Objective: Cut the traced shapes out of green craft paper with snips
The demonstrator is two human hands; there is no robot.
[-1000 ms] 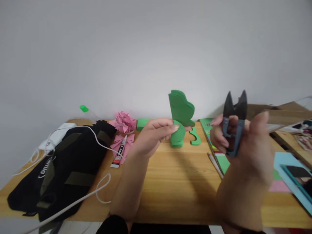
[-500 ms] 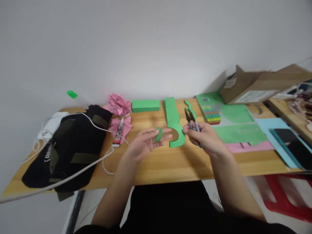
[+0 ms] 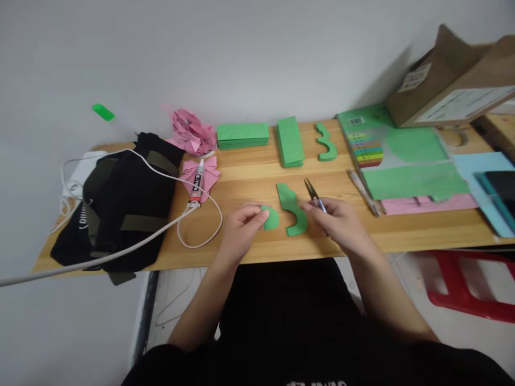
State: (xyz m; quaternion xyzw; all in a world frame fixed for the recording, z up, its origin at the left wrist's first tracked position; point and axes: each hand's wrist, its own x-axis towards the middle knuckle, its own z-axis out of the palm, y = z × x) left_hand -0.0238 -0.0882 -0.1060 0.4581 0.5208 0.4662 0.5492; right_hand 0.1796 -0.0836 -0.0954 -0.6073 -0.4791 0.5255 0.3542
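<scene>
My left hand (image 3: 243, 225) pinches a small rounded piece of green paper (image 3: 271, 219) between thumb and fingers. In my right hand (image 3: 336, 217) is a pair of small scissors (image 3: 315, 194), dark blades pointing up and away, handle mostly hidden in the palm. Between both hands is a wavy green paper cutout (image 3: 290, 202); my right fingertips meet its right edge, and whether they grip it I cannot tell. Beyond it lie a folded green paper strip (image 3: 290, 142) and another wavy green cutout (image 3: 325, 142).
Left are a black bag (image 3: 116, 214), white cable, glue tube (image 3: 197, 185) and crumpled pink paper (image 3: 193, 131). A green paper stack (image 3: 242, 135) lies at the back. Rightward are a pen (image 3: 362, 192), a green-covered paper pack (image 3: 358, 126), a cardboard box (image 3: 446, 80) and a phone (image 3: 501, 187).
My view has tilted downward. The fingers of my left hand, spread before, have closed on the rounded green piece. The wavy cutout now lies apart from the folded strip.
</scene>
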